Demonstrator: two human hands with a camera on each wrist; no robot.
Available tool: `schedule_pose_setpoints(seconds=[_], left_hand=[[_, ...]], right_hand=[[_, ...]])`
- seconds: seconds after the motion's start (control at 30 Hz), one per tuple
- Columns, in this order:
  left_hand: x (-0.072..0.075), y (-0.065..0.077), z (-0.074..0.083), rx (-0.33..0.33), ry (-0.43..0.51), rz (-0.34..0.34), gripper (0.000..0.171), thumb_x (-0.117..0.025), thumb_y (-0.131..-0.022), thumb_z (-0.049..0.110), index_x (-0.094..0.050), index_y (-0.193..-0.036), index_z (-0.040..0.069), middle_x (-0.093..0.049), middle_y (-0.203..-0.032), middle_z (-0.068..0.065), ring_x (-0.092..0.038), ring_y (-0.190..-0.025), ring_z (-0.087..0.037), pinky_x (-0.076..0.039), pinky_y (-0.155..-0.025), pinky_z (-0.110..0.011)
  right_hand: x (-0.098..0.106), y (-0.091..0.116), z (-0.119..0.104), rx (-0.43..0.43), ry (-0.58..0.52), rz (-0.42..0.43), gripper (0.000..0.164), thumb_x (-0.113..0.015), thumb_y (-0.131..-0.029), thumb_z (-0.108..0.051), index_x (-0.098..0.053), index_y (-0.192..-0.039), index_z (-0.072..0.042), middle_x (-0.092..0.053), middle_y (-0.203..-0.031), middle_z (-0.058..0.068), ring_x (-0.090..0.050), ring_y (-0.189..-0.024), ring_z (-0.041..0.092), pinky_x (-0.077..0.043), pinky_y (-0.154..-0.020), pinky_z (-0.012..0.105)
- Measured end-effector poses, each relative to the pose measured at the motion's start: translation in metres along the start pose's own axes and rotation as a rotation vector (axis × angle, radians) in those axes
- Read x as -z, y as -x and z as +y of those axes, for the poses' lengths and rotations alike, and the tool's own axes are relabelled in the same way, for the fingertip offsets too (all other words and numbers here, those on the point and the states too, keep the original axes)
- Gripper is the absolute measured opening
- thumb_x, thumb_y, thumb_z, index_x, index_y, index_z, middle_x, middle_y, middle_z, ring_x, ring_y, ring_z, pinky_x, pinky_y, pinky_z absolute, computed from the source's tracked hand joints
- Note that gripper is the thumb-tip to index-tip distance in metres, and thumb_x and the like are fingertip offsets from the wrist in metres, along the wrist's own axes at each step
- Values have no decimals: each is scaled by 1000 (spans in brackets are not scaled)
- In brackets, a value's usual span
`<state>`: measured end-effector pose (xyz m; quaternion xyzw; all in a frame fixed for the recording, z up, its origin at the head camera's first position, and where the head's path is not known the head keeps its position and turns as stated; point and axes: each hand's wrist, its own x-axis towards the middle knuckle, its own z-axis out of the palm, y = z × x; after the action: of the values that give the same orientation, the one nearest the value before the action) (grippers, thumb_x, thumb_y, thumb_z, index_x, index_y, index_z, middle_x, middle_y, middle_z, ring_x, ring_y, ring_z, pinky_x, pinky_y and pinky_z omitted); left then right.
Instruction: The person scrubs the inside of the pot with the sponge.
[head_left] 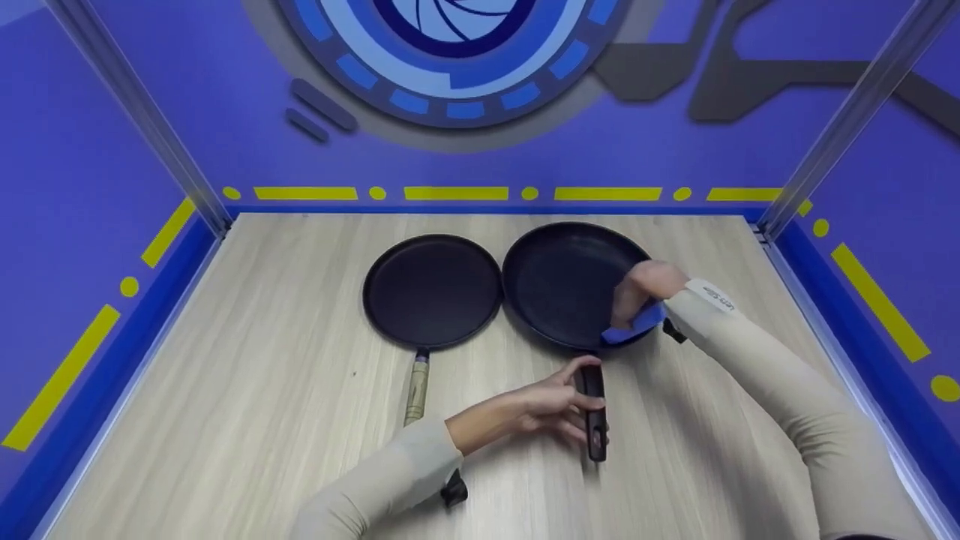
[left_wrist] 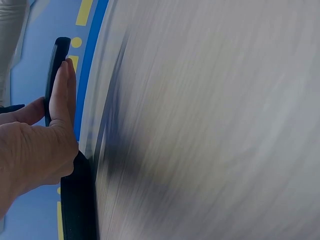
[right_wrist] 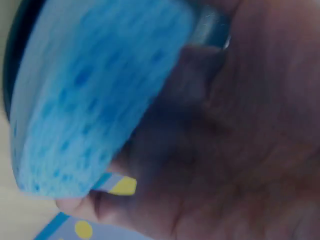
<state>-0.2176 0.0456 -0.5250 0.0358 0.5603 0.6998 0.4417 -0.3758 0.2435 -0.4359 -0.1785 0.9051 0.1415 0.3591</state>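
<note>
A black frying pan [head_left: 566, 289] lies at the middle right of the tabletop in the head view, its handle [head_left: 595, 420] pointing toward me. My left hand [head_left: 551, 405] grips that handle, thumb on one side and fingers on the other; the left wrist view shows the handle [left_wrist: 58, 75] between them. Inside the pan, by its right lower rim, my right hand [head_left: 646, 289] holds a blue sponge [head_left: 634, 328]. Close up in the right wrist view, the porous sponge [right_wrist: 100, 100] covers part of the fingers. The sponge's contact with the pan is partly hidden.
A flatter black pan [head_left: 433, 292] sits directly left of the frying pan, rims touching or nearly so. Its wood-look handle [head_left: 417, 386] runs toward my left sleeve, which hides its end. Blue panels [head_left: 480, 169] border the wooden tabletop [head_left: 285, 322] at the back and sides.
</note>
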Motion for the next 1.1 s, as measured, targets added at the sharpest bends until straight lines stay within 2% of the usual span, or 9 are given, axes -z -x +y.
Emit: schedule_pose_setpoints(seconds=[0.07, 0.13, 0.2, 0.3, 0.5, 0.73, 0.97, 1.03, 1.1], left_hand=[[0, -1, 1, 1, 5, -3, 71, -63, -99, 2, -32, -155, 32, -63, -107, -18, -69, -107, -49, -63, -90, -52], [1, -1, 1, 2, 16, -2, 70, -62, -99, 1, -33, -154, 31, -61, -110, -18, -68, -109, -51, -60, -95, -57], [1, -1, 1, 0, 23, 2, 69, -62, -99, 0, -33, -154, 31, -59, -111, -19, -67, -110, -52, -58, -97, -61], [2, -2, 1, -2, 23, 4, 70, -61, -99, 0, -33, -154, 30, -59, -111, -19, -67, -110, -52, -57, -98, -62], [2, -2, 0, 2, 34, -7, 69, -61, -99, 1, -31, -154, 31, -61, -109, -20, -63, -114, -56, -56, -99, -61], [0, -5, -1, -3, 46, -32, 68, -60, -99, 0, -30, -154, 29, -63, -108, -25, -61, -117, -57, -55, -99, -62], [0, -5, -2, -17, 37, -29, 69, -61, -99, 0, -30, -154, 28, -68, -105, -25, -66, -114, -50, -57, -97, -61], [1, -5, -2, -16, 19, -32, 69, -61, -99, 1, -30, -154, 29, -69, -107, -28, -67, -114, -50, -58, -96, -60], [1, -5, -1, -17, 5, -32, 69, -62, -99, 2, -30, -154, 29, -70, -111, -32, -67, -113, -49, -60, -95, -58]], right_hand=[[11, 17, -12, 41, -88, -112, 18, -58, -77, -34, -50, -70, -20, -42, -75, -5, -43, -76, 18, -39, -62, 30], [15, 18, -16, 99, -175, -179, 12, -58, -80, -33, -57, -77, -22, -48, -82, -8, -47, -80, 15, -44, -67, 31], [16, 14, -16, 175, -235, -217, 28, -55, -84, -32, -71, -104, -20, -59, -102, -5, -53, -94, 17, -52, -79, 36], [14, 3, -16, 295, -349, -270, 62, -52, -89, -29, -52, -151, -24, -52, -145, 5, -48, -121, 22, -52, -97, 43], [5, -24, -19, 451, -650, -317, 70, -49, -94, -23, -32, -161, -16, -30, -166, 16, -35, -136, 25, -41, -108, 38], [7, -47, -38, 481, -845, -192, 70, -49, -95, -22, -31, -162, -17, -33, -162, 17, -39, -132, 26, -41, -108, 37], [21, -64, -61, 414, -1011, 15, 69, -50, -99, -26, -27, -163, -22, -27, -168, 10, -33, -138, 25, -39, -117, 52], [24, -68, -65, 360, -1043, 88, 69, -51, -99, -27, -27, -163, -26, -45, -154, 10, -43, -126, 24, -45, -110, 49], [27, -72, -68, 312, -1061, 164, 69, -52, -99, -27, -27, -163, -28, -62, -116, 6, -51, -99, 20, -51, -92, 40]])
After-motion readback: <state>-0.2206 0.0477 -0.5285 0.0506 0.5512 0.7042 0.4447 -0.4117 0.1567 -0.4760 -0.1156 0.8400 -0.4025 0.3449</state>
